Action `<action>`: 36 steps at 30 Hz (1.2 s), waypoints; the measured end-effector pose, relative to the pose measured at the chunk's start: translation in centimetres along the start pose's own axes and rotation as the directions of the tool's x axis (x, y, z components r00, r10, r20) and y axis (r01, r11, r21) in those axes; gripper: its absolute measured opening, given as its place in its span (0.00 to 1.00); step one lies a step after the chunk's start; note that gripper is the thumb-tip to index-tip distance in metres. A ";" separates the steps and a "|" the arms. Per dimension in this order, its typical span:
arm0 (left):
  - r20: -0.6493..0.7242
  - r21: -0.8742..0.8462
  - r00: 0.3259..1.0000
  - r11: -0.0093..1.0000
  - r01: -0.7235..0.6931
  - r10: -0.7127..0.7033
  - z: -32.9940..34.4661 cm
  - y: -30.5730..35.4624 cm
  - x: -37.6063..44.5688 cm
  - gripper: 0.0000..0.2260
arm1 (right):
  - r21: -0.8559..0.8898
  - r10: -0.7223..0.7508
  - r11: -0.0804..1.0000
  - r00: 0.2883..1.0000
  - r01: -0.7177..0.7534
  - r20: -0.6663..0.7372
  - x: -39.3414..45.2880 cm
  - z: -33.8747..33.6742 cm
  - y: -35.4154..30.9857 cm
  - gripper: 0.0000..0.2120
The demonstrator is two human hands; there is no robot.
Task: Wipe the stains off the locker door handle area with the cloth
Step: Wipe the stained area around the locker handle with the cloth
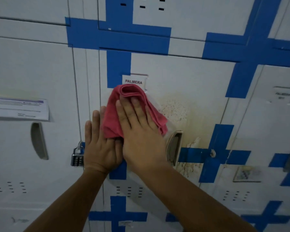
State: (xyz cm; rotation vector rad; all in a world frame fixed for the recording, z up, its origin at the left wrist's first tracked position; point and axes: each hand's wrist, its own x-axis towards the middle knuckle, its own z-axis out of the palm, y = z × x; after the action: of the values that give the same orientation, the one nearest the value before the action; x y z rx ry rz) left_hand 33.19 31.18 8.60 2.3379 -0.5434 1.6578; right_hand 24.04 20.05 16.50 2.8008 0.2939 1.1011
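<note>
Cloth: a red cloth, folded and bunched, lies flat against the middle locker door, just under the name label and to the left of the handle.
Right hand: the right hand presses on the cloth with the palm; its fingers are stretched out and flat, not curled, and the cloth sticks out above and on both sides of them.
Left hand: the left hand lies flat on the door just left of the right hand, the fingers straight and pointing up; its thumb side touches the lower left edge of the cloth and goes partly under the right hand. It grasps nothing.
Handle: a grey recessed handle is just right of the right hand, its frame dirty.
Stains: a yellow-brown stain with dark spots spreads right of the cloth and above the handle; dark drip marks are below the handle.
Label: a white name label with red letters "PALMERA" is touching the top of the cloth.
Tape: wide blue tape makes crosses over the door edges.
Padlock: a metal combination padlock hangs just left of the left hand.
Neighbour door: the left locker carries a paper notice above its own handle.
</note>
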 end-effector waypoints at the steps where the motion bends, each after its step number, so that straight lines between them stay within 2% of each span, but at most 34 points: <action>1: -0.006 -0.033 1.000 0.999 0.009 -0.009 -0.1 0.2 0.1 0.42 | -0.016 -0.038 0.999 0.999 0.038 0.022 0.0 -0.5 0.9 0.32; 4: -0.003 -0.075 1.000 0.997 0.004 -0.004 -0.6 0.6 0.3 0.32 | -0.051 -0.048 0.998 0.999 0.048 -0.008 -0.9 -1.6 3.3 0.35; 7: 0.038 -0.115 0.999 0.993 -0.028 0.032 -2.1 0.8 0.3 0.30 | -0.017 0.129 0.991 0.990 -0.130 -0.056 -1.8 -2.4 6.2 0.42; 10: 0.001 -0.159 0.994 0.981 -0.111 0.113 -4.8 1.9 3.3 0.30 | 0.000 0.291 0.956 0.953 -0.293 -0.086 -2.2 -3.2 8.3 0.46; 14: -0.069 -0.131 0.993 0.986 -0.105 0.097 -6.5 1.7 11.4 0.30 | 0.103 0.419 0.906 0.903 -0.410 -0.096 -1.2 -3.2 5.6 0.48; 16: -0.058 -0.057 0.986 0.985 -0.160 0.157 -6.0 0.5 13.1 0.28 | 0.132 0.408 0.909 0.909 -0.395 -0.085 -0.8 -2.8 3.7 0.48; 19: -0.090 -0.018 0.974 0.978 -0.208 0.205 -5.1 -0.1 12.9 0.28 | 0.131 0.240 0.964 0.968 -0.230 -0.069 -1.2 -1.3 1.6 0.45; 23: -0.111 0.001 0.973 0.979 -0.205 0.204 -5.0 0.1 12.8 0.28 | 0.121 0.138 0.985 0.984 -0.125 -0.108 -2.0 -0.9 2.7 0.42; 26: -0.040 -0.045 0.995 0.994 -0.097 0.096 -5.4 2.2 12.1 0.30 | 0.058 0.204 0.978 0.971 -0.199 -0.123 -2.6 -2.1 6.3 0.42; 30: -0.014 -0.050 0.953 0.952 -0.303 0.303 -5.0 6.3 12.3 0.30 | 0.068 0.398 0.917 0.907 -0.392 -0.135 -3.6 -3.5 11.0 0.46; 33: -0.040 -0.027 0.949 0.950 -0.312 0.311 -4.3 6.8 13.0 0.29 | 0.126 0.469 0.881 0.875 -0.456 -0.117 -3.3 -3.8 10.6 0.48; 36: -0.071 -0.022 0.943 0.945 -0.326 0.324 -3.8 6.6 13.0 0.29 | 0.221 0.504 0.853 0.856 -0.473 -0.114 -1.7 -3.6 7.4 0.46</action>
State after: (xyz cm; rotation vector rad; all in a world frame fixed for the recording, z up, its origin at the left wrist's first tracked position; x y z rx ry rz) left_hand 31.00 24.47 21.86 2.2525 -0.9808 1.8371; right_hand 21.37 12.62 19.33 3.0408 -0.3569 1.4839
